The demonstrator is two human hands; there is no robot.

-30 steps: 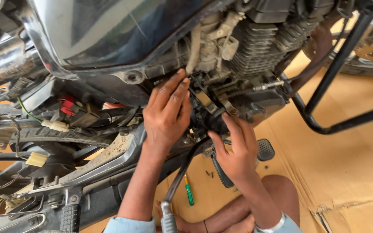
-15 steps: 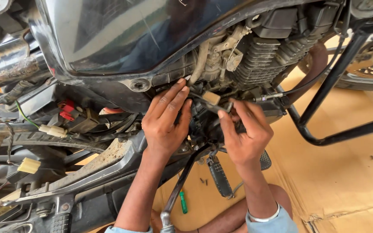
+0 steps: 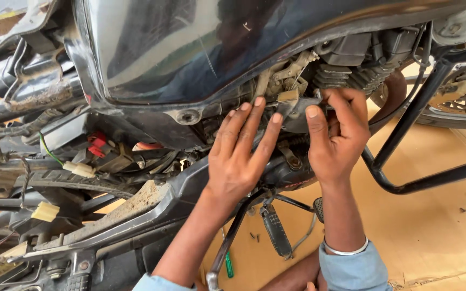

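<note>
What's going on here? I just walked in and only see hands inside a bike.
A person is working with both bare hands under the glossy dark fuel tank of a stripped motorcycle. The left hand lies with fingers spread against the engine side, while the right hand pinches a small grey metal part beside the finned engine cylinder. A green-handled screwdriver lies on the brown cardboard floor sheet.
</note>
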